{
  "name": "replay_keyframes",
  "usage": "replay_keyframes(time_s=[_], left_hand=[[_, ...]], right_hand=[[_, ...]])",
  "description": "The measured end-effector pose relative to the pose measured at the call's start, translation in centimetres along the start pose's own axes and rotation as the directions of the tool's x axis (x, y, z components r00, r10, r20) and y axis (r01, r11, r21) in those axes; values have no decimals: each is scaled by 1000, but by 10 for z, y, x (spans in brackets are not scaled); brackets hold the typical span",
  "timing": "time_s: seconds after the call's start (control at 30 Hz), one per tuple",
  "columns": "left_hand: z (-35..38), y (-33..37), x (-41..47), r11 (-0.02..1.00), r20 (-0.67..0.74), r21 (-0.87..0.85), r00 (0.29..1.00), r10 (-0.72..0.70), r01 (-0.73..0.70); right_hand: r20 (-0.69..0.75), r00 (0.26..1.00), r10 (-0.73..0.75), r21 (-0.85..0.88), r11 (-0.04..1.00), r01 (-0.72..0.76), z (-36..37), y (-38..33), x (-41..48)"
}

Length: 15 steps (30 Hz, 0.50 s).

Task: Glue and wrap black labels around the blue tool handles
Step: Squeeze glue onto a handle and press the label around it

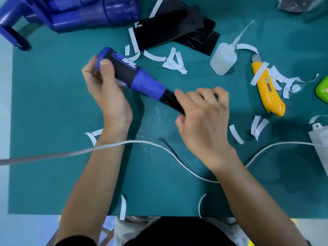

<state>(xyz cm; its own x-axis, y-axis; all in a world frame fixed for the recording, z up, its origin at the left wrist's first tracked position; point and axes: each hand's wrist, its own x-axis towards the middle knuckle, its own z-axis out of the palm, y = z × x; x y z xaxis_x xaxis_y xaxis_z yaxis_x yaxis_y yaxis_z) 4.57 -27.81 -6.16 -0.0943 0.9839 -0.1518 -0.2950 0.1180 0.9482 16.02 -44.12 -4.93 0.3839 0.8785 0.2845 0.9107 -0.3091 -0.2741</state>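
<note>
At the far left corner of the green mat lies a pile of blue tools. Nearer the middle, the left hand grips the thick end of a blue tool handle, thumb pressed on its black grip, holding it tilted above the mat. Behind it sits a loose stack of black labels, with white backing strips scattered just beside. The right hand has its fingers curled around the handle's narrow black section. Further right stand a glue bottle lying on its side and a yellow utility knife. A white cable runs across the mat under both forearms.
</note>
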Motion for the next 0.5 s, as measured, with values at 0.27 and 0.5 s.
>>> replay_keyframes(time_s=[0.27,0.5], left_hand=[[1,-6,-23,621,453,707,891,-29,-339],[-6,-8,-7,576,516,689,856,35,-439]], right_hand=[[129,979,161,81,982,-172,1,20,2],[161,980,115,120,984,-135,-2,27,3]])
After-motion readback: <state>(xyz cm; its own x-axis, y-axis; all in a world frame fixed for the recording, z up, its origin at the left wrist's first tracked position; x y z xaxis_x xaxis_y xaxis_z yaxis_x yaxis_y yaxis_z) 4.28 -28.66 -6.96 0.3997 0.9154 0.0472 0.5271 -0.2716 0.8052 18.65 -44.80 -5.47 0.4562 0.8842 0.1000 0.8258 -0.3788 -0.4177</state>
